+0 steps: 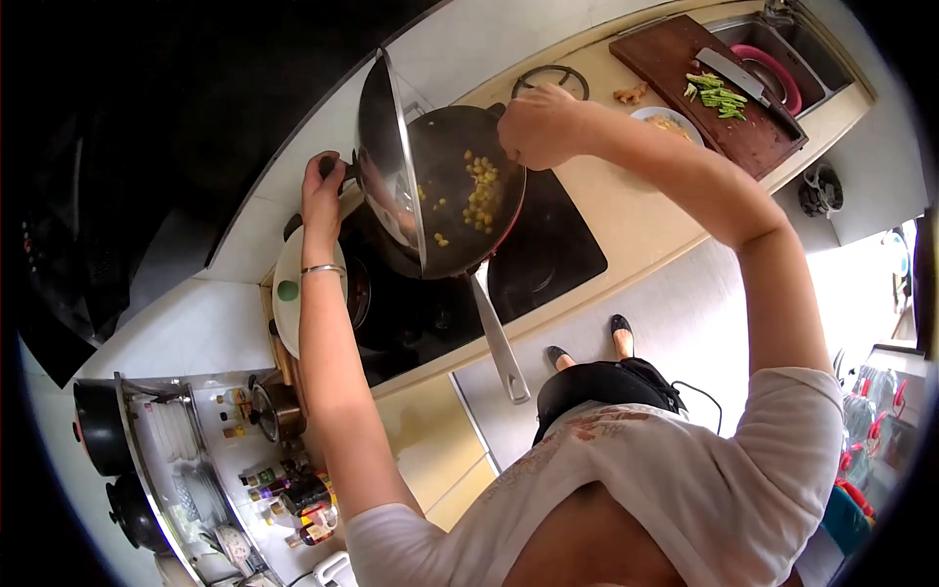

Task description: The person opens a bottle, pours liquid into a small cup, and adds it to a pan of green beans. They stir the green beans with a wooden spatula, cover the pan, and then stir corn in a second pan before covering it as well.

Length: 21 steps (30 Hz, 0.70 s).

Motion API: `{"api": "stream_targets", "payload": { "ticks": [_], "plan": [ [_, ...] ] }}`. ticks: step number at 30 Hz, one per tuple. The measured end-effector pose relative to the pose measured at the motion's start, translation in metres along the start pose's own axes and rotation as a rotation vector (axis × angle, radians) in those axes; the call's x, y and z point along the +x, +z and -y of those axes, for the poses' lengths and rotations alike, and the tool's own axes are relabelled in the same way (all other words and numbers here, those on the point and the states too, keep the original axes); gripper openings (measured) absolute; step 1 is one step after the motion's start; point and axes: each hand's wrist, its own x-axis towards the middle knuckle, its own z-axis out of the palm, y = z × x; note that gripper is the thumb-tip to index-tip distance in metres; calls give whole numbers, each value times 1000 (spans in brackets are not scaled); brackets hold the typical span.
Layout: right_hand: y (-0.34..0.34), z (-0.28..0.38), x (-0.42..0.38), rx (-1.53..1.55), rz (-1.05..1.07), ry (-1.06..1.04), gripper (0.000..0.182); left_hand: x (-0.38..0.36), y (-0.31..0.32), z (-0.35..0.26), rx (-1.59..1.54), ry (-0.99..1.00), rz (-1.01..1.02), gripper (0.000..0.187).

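My left hand (321, 196) is closed around the dark knob of a shiny metal lid (391, 166), which is tilted up on edge over the left part of a dark wok (450, 147). Small yellow-green chopped pieces (481, 191) lie scattered in the wok. Its long metal handle (499, 338) points down toward my body. My right hand (538, 127) is at the wok's right rim, fingers closed and turned downward. Whatever those fingers hold, or whether they grip the wok's small side handle, is hidden.
The wok stands on a black cooktop (558, 245). To the right are a round black rack (553, 78), ginger (631, 94), a plate of food (685, 119), and a cutting board (665, 49) with a cleaver (734, 75) and cut green vegetables (719, 101). Beyond is a sink (822, 68).
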Motion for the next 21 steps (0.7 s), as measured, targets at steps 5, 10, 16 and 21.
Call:
{"api": "stream_targets", "payload": {
  "ticks": [5,10,16,21],
  "plan": [
    [15,14,27,-91,39,8,15,3,1,2,17,18,-3,18],
    [-7,-6,43,-144,-47,-25,14,1,-8,0,2,-33,14,19],
    [9,-10,75,-176,46,94,25,-3,-13,-4,18,7,-28,18],
    [10,-24,85,191,-42,231,21,-7,-19,-10,-14,-11,-31,17]
  ]
}}
